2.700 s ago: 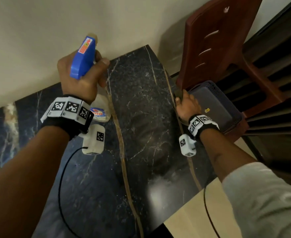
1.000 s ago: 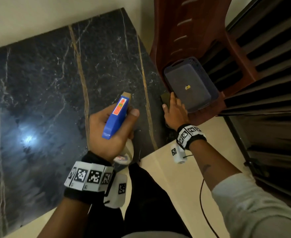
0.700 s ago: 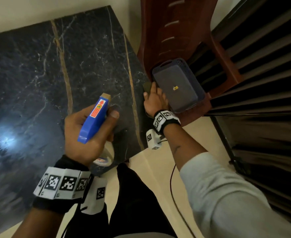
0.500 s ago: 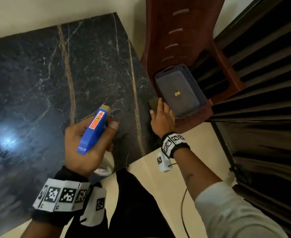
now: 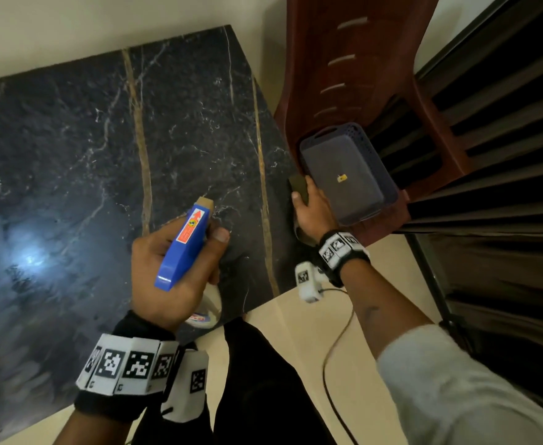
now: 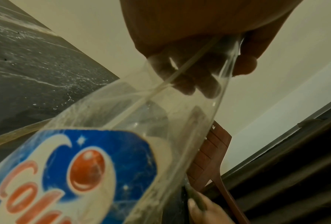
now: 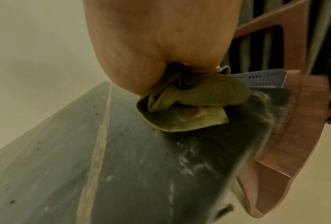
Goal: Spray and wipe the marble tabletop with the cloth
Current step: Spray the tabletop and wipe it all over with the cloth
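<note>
The right hand (image 5: 312, 207) bunches the olive cloth (image 7: 189, 104) and presses it on the marble desk (image 5: 71, 155) at its right edge, so wiping looks underway. The left hand (image 5: 174, 271) wraps the spray bottle (image 6: 103, 151) above the near edge. Next strokes should run left, where open marble lies; the chair (image 5: 360, 75) and basket (image 5: 344, 175) crowd the right.

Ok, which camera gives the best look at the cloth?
The right wrist view: the olive cloth fills mid-frame, bunched under the right hand on the marble tabletop. The head view shows only a corner past the fingers; the left wrist view shows a blurred sliver.
</note>
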Available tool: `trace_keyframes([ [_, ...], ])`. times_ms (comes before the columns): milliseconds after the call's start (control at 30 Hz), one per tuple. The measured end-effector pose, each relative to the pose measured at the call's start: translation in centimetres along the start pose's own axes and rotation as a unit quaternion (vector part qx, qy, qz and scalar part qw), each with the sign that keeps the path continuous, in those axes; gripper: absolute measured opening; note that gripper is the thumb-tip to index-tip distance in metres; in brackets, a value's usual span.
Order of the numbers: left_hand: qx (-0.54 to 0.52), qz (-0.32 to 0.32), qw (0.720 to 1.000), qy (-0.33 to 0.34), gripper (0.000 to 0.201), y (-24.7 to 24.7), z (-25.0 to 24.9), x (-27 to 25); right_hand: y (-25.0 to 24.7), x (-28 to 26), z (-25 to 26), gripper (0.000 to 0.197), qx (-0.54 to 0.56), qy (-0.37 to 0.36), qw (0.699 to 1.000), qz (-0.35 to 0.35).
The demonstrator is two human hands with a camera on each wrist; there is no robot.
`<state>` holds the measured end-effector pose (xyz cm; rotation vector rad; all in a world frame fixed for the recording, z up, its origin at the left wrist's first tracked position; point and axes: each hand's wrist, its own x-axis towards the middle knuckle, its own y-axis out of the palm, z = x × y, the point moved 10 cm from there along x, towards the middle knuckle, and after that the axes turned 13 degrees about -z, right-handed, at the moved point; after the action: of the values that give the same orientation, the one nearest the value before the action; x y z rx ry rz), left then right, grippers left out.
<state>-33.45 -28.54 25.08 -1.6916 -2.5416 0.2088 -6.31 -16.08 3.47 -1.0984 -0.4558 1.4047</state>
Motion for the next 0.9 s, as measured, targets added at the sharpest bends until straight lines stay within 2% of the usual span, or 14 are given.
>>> trace_keyframes([
  [167,-0.019,-0.021,1.0,0.002,0.03,0.0,-0.4,0.8,-0.8,-5.4,-4.0,0.065,-0.065,-0.009,0.998,0.006],
  [333,-0.01,-0.021,0.999,0.035,0.028,0.7,-1.2,1.6,-0.3,-3.0,-3.3,0.067,-0.065,0.008,0.998,0.008],
  [433,-0.006,-0.014,0.999,0.03,0.029,0.9,-0.7,1.6,-0.1,-2.0,-1.6,0.067,-0.067,-0.004,0.998,0.004],
  [567,0.001,-0.004,1.0,0.013,0.032,0.2,0.3,0.4,-1.2,-5.1,-2.6,0.066,-0.096,-0.014,0.995,-0.023],
  [667,0.0,-0.016,1.0,0.007,0.031,-1.0,0.3,-0.5,-1.9,-7.7,-5.3,0.065,-0.092,0.017,0.994,-0.048],
  [767,0.002,-0.012,1.0,0.01,0.029,-1.8,0.1,-1.1,-2.2,-8.0,-6.3,0.063,-0.078,0.068,0.991,-0.083],
  [900,-0.01,-0.012,1.0,0.01,0.033,-3.5,-0.3,-1.9,-2.9,-9.2,-7.6,0.063,-0.013,0.225,0.962,-0.153],
])
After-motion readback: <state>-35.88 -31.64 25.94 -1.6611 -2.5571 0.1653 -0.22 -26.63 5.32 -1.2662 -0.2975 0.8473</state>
